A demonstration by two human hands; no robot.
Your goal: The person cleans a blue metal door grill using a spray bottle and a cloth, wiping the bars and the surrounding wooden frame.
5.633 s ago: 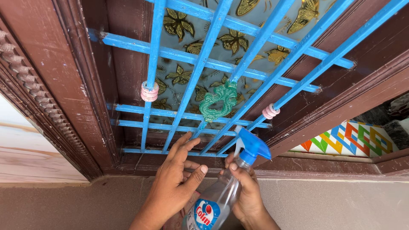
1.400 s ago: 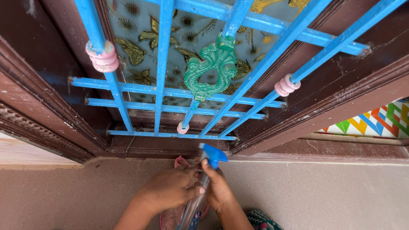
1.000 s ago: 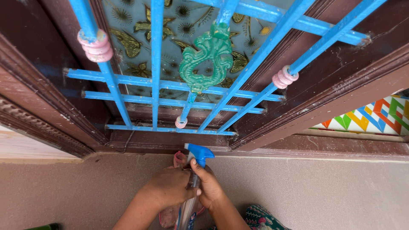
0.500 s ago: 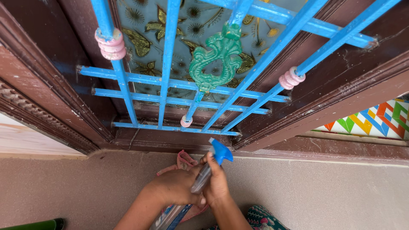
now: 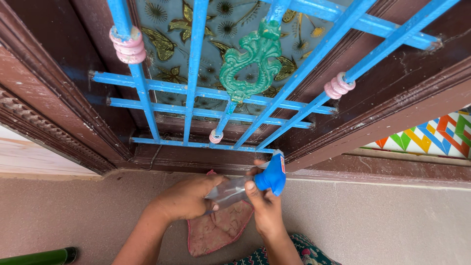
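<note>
Both hands grip a clear spray bottle [image 5: 230,189] – left hand [image 5: 189,196] on body, right hand [image 5: 265,206] at blue nozzle [image 5: 272,176] – above pink cloth [image 5: 218,230], below blue grille [image 5: 196,105].

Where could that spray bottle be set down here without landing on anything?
Bare tan floor lies to the right of the right hand, below the brown window frame. More shows left of the left hand, above the green object. It is crowded between the hands: spray bottle over pink cloth.

Below the blue metal window grille [image 5: 245,105], both hands hold a clear spray bottle [image 5: 245,185] over a pink cloth [image 5: 218,230] lying on the beige ledge [image 5: 382,221].
</note>
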